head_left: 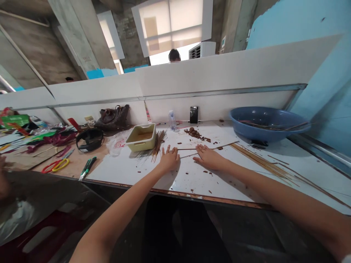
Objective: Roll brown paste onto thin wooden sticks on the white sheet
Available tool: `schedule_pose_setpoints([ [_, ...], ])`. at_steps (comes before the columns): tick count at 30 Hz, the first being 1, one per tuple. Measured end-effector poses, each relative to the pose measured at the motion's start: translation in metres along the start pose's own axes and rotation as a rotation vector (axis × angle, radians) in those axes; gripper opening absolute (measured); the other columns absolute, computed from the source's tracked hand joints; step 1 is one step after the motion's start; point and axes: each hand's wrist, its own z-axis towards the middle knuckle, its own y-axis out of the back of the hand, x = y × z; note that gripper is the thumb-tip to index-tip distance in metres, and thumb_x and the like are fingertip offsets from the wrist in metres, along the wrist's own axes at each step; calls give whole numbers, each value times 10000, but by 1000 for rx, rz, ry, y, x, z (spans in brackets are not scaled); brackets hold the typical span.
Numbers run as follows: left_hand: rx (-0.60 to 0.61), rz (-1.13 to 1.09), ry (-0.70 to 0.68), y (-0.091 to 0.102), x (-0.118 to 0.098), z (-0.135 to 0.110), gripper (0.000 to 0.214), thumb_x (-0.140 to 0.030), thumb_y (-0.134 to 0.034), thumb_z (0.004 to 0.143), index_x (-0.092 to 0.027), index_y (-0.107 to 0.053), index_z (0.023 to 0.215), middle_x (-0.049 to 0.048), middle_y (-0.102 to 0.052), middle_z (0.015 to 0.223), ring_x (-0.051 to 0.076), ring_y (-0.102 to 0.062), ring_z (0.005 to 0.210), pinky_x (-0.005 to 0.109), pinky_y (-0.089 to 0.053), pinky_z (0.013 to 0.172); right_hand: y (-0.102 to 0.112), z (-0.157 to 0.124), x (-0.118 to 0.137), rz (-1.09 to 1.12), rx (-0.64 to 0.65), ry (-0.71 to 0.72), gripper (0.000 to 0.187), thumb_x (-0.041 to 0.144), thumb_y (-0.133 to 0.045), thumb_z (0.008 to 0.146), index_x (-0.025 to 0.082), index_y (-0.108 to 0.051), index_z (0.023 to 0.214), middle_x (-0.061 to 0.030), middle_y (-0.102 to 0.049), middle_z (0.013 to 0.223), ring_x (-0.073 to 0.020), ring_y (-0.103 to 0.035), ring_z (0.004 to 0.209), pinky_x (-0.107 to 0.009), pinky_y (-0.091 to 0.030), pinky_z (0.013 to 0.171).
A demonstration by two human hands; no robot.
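White workbench [189,186] — left hand [169,159] and right hand [208,157] rest flat, open, empty, just beside thin sticks [186,149].

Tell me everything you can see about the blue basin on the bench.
The blue basin is a wide, round, shallow bowl with a broad rim, and it looks like plastic. It sits towards the back right of the white board, beside the wall, and seems slightly tipped. A dark object shows under its front edge. Long, thin brown sticks lie inside it, and their ends reach towards the right rim.
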Motion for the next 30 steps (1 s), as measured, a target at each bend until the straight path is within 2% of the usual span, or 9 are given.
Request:
schedule_pose_setpoints([
  [5, -88, 26, -38, -11, -11, -22, 645, -378, -343, 1137, -147, -442, 1731, 165, -426, 1790, 389, -202, 1742, 742, -62, 1390, -7, -25, 12, 51, -44, 45, 972, 739, -224, 1128, 2, -362, 1746, -291, -341, 1793, -389, -316, 1704, -583, -269, 1397],
  [8, -89, 0, -128, -7, -27, -2, 670, -365, -338, 1135, -71, -403, 1734, 196, -351, 1819, 338, -197, 1749, 611, -159, 1421, 2, -11, 26, 111, -68, 30, 907, 686, -196, 1152, 31, -332, 1765, -271, -323, 1809, -370, -276, 1722, -595, -255, 1397],
  [10, -56, -13, -199, -3, -37, 18, 676, -337, -343, 1127, -59, -376, 1742, 191, -317, 1835, 315, -179, 1754, 529, -202, 1421, 9, 2, 37, 142, -30, 0, 935, 677, -140, 1153, -15, -329, 1753, -280, -296, 1816, -352, -255, 1730, -545, -216, 1413],
  [12, 30, -12, -233, -1, -43, 32, 678, -317, -368, 1111, -80, -372, 1746, 179, -298, 1845, 320, -189, 1751, 517, -218, 1414, 12, 12, 46, 150, 27, -58, 978, 687, -108, 1144, -59, -319, 1740, -293, -264, 1822, -356, -216, 1739, -519, -195, 1419],
  [15, 97, -6, -223, -7, -46, 33, 692, -304, -338, 1113, -64, -328, 1761, 187, -260, 1853, 315, -209, 1747, 525, -189, 1418, 7, 10, 51, 125, 51, -99, 1016, 724, -103, 1129, -57, -296, 1748, -288, -228, 1832, -367, -173, 1745, -523, -173, 1421],
  [19, 48, -10, -225, -19, -43, 16, 717, -329, -303, 1117, -66, -276, 1783, 188, -261, 1849, 293, -218, 1746, 516, -159, 1429, -4, -2, 46, 101, 34, -46, 1045, 764, -88, 1113, -31, -318, 1751, -284, -257, 1827, -361, -218, 1737, -502, -177, 1423],
  [24, 122, -33, -107, -2, -48, 26, 764, -298, -352, 1068, -102, -246, 1799, 184, -246, 1853, 322, -210, 1747, 614, -115, 1420, 6, 16, 34, 96, 65, -44, 896, 684, -142, 1151, 70, -332, 1776, -261, -347, 1803, -370, -274, 1721, -573, -258, 1395],
  [27, 140, -48, -61, 6, -52, 30, 748, -281, -325, 1076, -85, -252, 1793, 188, -224, 1858, 319, -204, 1749, 616, -124, 1417, 10, 22, 31, 85, 69, -55, 850, 629, -183, 1168, 47, -322, 1771, -283, -315, 1808, -379, -235, 1730, -590, -261, 1389],
  [30, 92, -51, -84, 0, -50, 12, 730, -320, -297, 1104, -57, -265, 1785, 189, -231, 1856, 306, -208, 1749, 569, -96, 1431, 3, 7, 31, 81, 70, -31, 867, 639, -216, 1169, 15, -317, 1763, -304, -296, 1807, -378, -241, 1729, -575, -248, 1397],
])
